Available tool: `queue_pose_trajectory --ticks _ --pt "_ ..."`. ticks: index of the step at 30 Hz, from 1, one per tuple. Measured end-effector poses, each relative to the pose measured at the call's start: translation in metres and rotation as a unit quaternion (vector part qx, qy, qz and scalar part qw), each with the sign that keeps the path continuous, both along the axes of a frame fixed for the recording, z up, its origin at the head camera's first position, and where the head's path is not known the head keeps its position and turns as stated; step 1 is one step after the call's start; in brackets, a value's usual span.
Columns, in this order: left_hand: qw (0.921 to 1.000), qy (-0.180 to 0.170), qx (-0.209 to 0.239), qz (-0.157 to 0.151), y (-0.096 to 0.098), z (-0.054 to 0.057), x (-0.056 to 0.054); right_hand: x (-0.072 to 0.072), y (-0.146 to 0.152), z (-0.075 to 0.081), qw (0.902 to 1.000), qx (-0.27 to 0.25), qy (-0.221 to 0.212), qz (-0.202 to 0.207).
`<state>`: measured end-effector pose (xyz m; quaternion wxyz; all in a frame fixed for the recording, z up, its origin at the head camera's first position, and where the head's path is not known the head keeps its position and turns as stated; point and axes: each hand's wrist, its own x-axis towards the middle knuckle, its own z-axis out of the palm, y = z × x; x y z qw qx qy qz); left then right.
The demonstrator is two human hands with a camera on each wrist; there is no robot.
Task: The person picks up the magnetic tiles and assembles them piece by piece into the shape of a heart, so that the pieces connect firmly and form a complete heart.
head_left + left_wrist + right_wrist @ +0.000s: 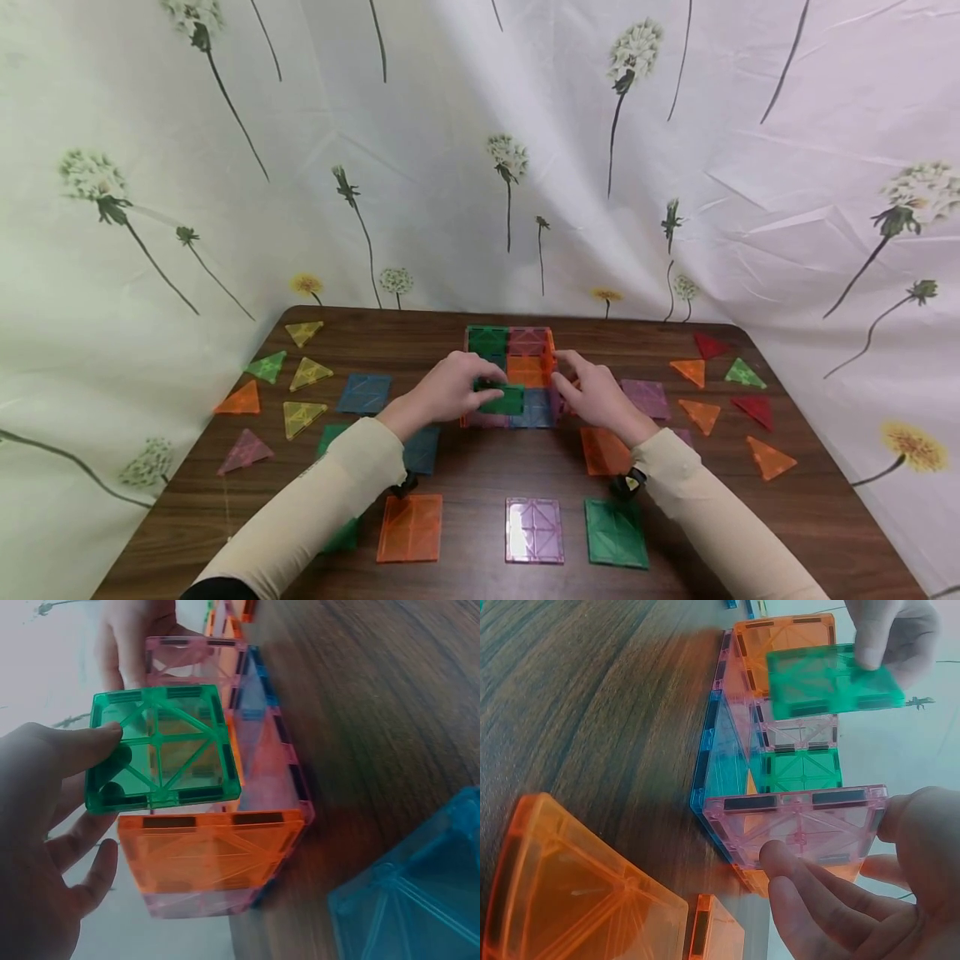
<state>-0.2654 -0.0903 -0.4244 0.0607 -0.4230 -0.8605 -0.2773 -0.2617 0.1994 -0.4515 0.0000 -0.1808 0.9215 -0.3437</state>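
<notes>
Left hand [455, 387]: pinching green tile [184, 746], best squared over box [210, 859]. Right hand [597, 392]: fingers loosely spread by pink tile [810, 821], contact unclear; light bracing advised.

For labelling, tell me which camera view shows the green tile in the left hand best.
The left wrist view: the green tile appears large, almost face-on, pinched by the left hand. The right wrist view shows it blurred and slanted; the head view, small.

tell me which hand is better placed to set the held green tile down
Probably the left hand: it pinches the green tile over the tile box. The right hand touches the box's pink side panel.
</notes>
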Motion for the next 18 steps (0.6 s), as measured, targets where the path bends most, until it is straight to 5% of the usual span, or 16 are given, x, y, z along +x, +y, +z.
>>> queue_pose_trajectory --ticks 18 --pt "0.9991 0.015 -0.036 -0.014 0.0016 -0.0095 -0.0009 0.0011 0.0002 0.0018 1.0000 -0.001 -0.008 0.002"
